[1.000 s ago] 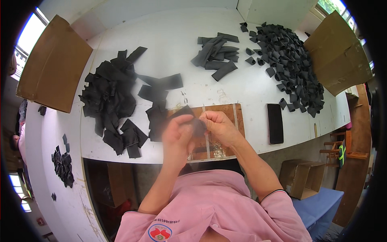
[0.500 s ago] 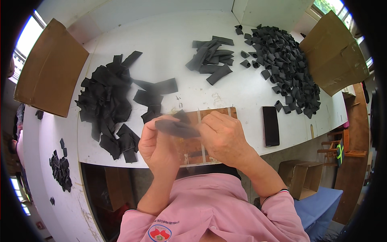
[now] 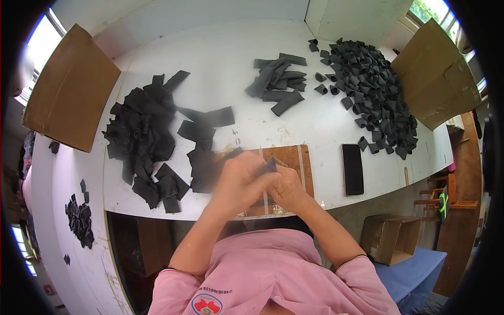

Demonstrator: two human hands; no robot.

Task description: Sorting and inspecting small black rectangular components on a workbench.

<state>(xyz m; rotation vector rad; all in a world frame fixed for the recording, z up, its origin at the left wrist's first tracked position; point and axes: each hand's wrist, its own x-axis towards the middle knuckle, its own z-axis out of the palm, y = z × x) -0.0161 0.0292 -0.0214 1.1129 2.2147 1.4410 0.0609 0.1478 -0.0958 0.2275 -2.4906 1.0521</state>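
Leaning against the far-left side of the table, a flat brown cardboard sheet [image 3: 71,86] stands tilted beside a window. On the floor below it lies a small scatter of black scraps [image 3: 80,218]. The white tabletop [image 3: 220,58] carries, on its left part, a broad loose heap of flat black fabric strips [image 3: 144,136], some spilling toward the front edge near the left forearm.

Just right of that heap, over a brown wooden board [image 3: 287,157] set at the table's front edge, the two hands meet. The left hand [image 3: 239,184] is curled, its fingers pressed together around a small black fabric piece [image 3: 269,167], which pokes up between both hands above the board. The right hand [image 3: 287,190] touches the left, its fingertips pinching the same piece from the other side; the exact finger positions are partly hidden.

Farther back, near the middle of the table, lies a smaller bundle of long black strips [image 3: 278,84]. To the right of the board rests a black rectangular phone [image 3: 353,169], lying flat. Beyond it spreads a large pile of small folded black pieces [image 3: 373,89], reaching toward the right edge, where another brown cardboard sheet [image 3: 433,73] leans. Below the table on the right sits an open cardboard box [image 3: 391,239].
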